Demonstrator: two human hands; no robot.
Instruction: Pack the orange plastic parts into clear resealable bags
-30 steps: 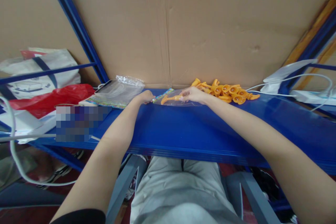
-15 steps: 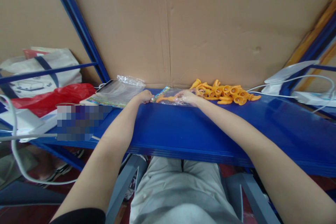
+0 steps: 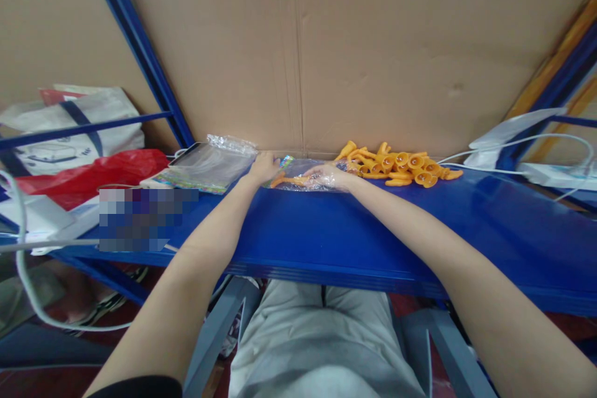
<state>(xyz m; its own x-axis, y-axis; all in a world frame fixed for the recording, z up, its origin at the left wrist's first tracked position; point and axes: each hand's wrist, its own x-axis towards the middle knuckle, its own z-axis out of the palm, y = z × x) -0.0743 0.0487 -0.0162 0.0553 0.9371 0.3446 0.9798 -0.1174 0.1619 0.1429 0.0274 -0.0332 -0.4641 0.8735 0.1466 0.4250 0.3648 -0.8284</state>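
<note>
My left hand [image 3: 263, 167] has slid up to 12 o'clock, pinching the clear bag [image 3: 305, 169]; my right hand [image 3: 329, 176] has pushed deeper inside, gripping the orange toy [image 3: 285, 181], so it's nearly packed.

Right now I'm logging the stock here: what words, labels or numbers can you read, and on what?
None can be read.
White bag: a blue print, too blurred to read.
Clear bag in both hands: a coloured strip, too small to read.
Stack of bags: its coloured edge, unreadable.
</note>
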